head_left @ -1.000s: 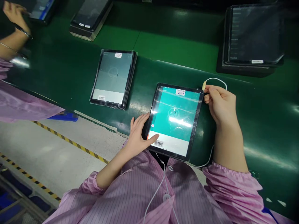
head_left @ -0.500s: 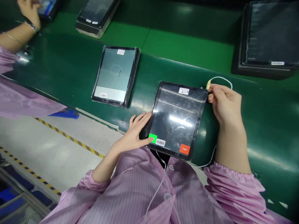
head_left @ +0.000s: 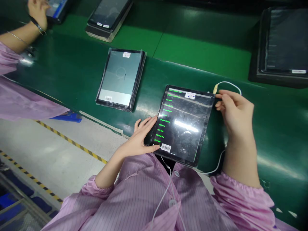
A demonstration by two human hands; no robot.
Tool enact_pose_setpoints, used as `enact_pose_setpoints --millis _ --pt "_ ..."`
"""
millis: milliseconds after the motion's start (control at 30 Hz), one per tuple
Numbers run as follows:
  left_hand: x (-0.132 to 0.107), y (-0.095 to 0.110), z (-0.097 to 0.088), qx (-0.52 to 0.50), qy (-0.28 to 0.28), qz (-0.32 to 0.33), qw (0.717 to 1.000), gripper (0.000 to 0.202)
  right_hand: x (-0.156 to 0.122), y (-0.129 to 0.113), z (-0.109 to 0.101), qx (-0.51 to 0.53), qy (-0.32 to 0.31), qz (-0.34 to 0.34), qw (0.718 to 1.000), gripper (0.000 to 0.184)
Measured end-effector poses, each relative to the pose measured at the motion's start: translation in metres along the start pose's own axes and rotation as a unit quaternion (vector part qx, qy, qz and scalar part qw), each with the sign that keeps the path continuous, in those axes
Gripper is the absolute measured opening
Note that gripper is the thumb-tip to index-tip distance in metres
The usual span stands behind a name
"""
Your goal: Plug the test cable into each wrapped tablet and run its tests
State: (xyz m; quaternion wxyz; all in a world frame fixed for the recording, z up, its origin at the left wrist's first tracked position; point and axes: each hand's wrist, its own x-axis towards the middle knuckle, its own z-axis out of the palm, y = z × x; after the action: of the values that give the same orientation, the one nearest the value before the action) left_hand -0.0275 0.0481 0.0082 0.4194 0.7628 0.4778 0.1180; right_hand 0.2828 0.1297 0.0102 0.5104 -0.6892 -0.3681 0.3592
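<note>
Head view: we work best with our left hand (head_left: 137, 141) spread lightly against the tablet (head_left: 183, 134), our right hand (head_left: 237, 110) nearly pinched at its corner beside the plug (head_left: 215, 89), hold unclear.

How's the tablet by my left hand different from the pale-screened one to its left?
The near tablet shows green text on black; the left tablet shows a pale screen with a circle. Your left hand touches the near tablet; no hand touches the left tablet. Both carry barcode stickers.
</note>
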Motion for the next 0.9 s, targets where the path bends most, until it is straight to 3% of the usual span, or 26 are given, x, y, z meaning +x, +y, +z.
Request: enact_pose_setpoints --millis 67,100,133,200,233,267,333,433,500,567,633,700,767,833,900 --pt "0.002 0.002 0.003 -0.009 0.041 -0.011 0.999 0.078 -0.037 -0.012 -0.017 -0.08 0.0 -0.037 0.996 0.019" --pt "0.004 0.002 0.005 -0.011 0.066 -0.015 0.998 0.071 -0.06 -0.018 -0.026 -0.097 -0.057 -0.044 0.993 0.021" --pt "0.007 0.003 0.007 -0.011 0.09 -0.018 0.996 0.065 -0.082 -0.024 -0.035 -0.094 -0.176 -0.049 0.979 0.02" --pt "0.015 0.003 0.01 -0.005 0.125 -0.017 0.992 0.058 -0.124 -0.03 -0.045 -0.079 -0.432 -0.068 0.896 0.027" --pt "0.02 0.003 0.012 -0.001 0.136 -0.016 0.991 0.056 -0.14 -0.03 -0.046 -0.084 -0.509 -0.069 0.854 0.031" --pt "0.024 0.002 0.012 0.003 0.143 -0.014 0.99 0.056 -0.153 -0.028 -0.044 -0.093 -0.565 -0.064 0.818 0.035" --pt "0.032 0.001 0.013 0.008 0.151 -0.011 0.989 0.057 -0.169 -0.021 -0.038 -0.11 -0.607 -0.041 0.786 0.037" --pt "0.035 0.002 0.014 0.008 0.141 -0.008 0.99 0.065 -0.177 -0.009 -0.037 -0.117 -0.603 -0.018 0.789 0.026" --pt "0.029 0.004 0.015 0.0 0.121 -0.007 0.993 0.076 -0.173 -0.007 -0.047 -0.124 -0.587 -0.026 0.799 0.022" --pt "0.019 0.007 0.02 -0.011 0.094 -0.004 0.996 0.091 -0.158 -0.011 -0.061 -0.13 -0.536 -0.038 0.833 0.022" --pt "0.008 0.009 0.026 -0.016 0.072 0.0 0.997 0.107 -0.127 -0.016 -0.068 -0.136 -0.413 -0.043 0.899 0.021" --pt "0.0 0.008 0.033 -0.013 0.063 0.006 0.998 0.122 -0.081 -0.02 -0.061 -0.15 -0.217 -0.044 0.964 0.021" --pt "-0.002 0.007 0.039 -0.005 0.065 0.011 0.998 0.136 -0.03 -0.021 -0.042 -0.155 -0.093 -0.028 0.983 0.02" --pt "-0.001 0.005 0.044 0.001 0.072 0.013 0.997 0.147 0.015 -0.022 -0.017 -0.179 -0.093 0.042 0.978 0.022" --pt "0.001 0.004 0.047 0.003 0.08 0.011 0.997 0.156 0.042 -0.024 0.004 -0.181 -0.126 0.057 0.974 0.03"
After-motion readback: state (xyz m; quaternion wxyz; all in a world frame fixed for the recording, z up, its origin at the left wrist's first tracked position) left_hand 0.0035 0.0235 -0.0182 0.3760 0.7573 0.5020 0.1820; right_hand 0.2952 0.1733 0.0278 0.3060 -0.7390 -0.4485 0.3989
